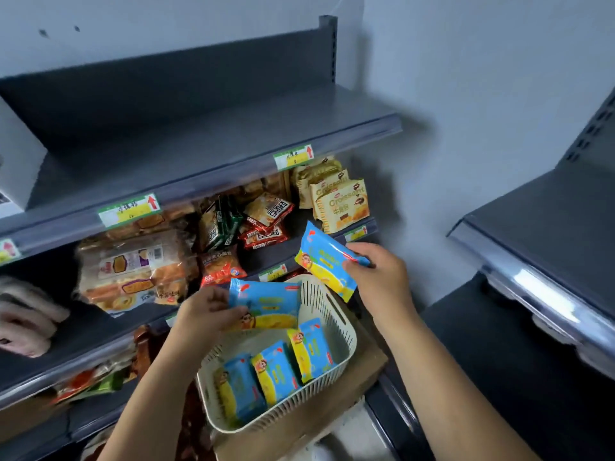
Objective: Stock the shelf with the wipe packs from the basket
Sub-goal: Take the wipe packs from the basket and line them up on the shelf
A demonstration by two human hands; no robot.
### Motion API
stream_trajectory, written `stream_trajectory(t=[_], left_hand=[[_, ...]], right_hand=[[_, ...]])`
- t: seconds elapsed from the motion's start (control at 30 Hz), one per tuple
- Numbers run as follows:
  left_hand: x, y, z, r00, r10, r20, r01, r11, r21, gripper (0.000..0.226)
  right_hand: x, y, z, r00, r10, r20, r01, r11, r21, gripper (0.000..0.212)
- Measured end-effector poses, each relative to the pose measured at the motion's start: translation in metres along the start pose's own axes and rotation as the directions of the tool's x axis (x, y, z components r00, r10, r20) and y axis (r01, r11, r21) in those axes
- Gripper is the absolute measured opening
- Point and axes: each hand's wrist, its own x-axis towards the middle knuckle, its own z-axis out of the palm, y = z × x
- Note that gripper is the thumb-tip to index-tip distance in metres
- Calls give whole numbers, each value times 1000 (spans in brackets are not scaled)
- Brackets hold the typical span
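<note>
Left hand (207, 313) pinches a wipe pack (269, 302) above the basket (344, 327) — I see the right hand (379, 277) gripping a second pack (327, 261).

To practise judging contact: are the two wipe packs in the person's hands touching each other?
Apart. The head view shows the rim of the basket between the lower pack, gripped by the left hand, and the upper pack, gripped by the right hand.
</note>
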Motion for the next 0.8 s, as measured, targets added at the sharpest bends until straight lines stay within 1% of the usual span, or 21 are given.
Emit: stream_trajectory(t=[0.13,0.2,0.27,0.33,0.4,0.53,0.63,0.73,0.8], left_hand=[[-29,28,12,993,95,67,-87,989,-120,17],[-43,40,26,989,114,99,-91,974,-206,17],[-53,52,44,977,128,168,-75,953,-294,22],[-65,62,65,957,148,250,-45,926,-374,21],[-81,73,86,927,191,322,-37,903,-428,17],[-114,88,124,864,287,413,-97,901,-423,21],[-146,98,158,817,326,476,-118,902,-416,26],[-184,110,194,762,350,545,-115,901,-417,20],[-209,121,219,722,394,569,-149,891,-429,18]], right_hand=[[-27,-27,-37,995,-55,-79,55,998,-14,23],[-47,-42,-57,988,-110,-113,108,994,-21,26],[-67,-54,-78,965,-173,-196,173,985,-18,33],[-88,-67,-101,922,-229,-311,229,973,-36,33],[-110,-78,-127,879,-269,-395,278,960,-35,32],[-150,-97,-184,810,-293,-509,294,952,-80,27],[-181,-104,-233,739,-308,-599,305,946,-110,28],[-212,-111,-278,676,-323,-662,305,941,-147,27],[-234,-116,-309,618,-335,-711,311,935,-170,26]])
